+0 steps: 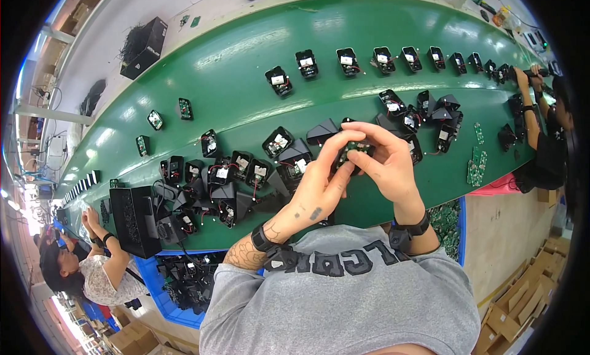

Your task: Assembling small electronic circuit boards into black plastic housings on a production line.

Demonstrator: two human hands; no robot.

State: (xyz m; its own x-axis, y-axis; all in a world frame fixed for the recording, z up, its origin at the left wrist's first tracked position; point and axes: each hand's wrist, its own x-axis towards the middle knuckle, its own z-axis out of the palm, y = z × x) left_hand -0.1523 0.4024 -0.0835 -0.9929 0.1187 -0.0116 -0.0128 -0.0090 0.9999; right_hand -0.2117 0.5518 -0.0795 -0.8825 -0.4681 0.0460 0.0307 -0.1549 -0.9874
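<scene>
In front of my chest, above the green bench, both hands are closed round a small black housing with a green circuit board [362, 148] in it. My left hand [319, 182] grips it from the left, index finger arched over the top. My right hand [391, 164] wraps the other side, its thumb pressed on the board near the left thumb. The fingers hide much of the housing. Close to my left hand lie open black housings with white parts [300, 164] and a dark angular cover [322, 132]. More housings [393, 103] lie beyond my right hand.
A row of housings [347, 61] runs along the far bench strip. Loose circuit boards [476, 166] lie at the right. A black box [131, 223] stands at the left, with a blue bin [161, 293] below. Co-workers [101, 269] sit at both ends; cardboard [513, 293] lies lower right.
</scene>
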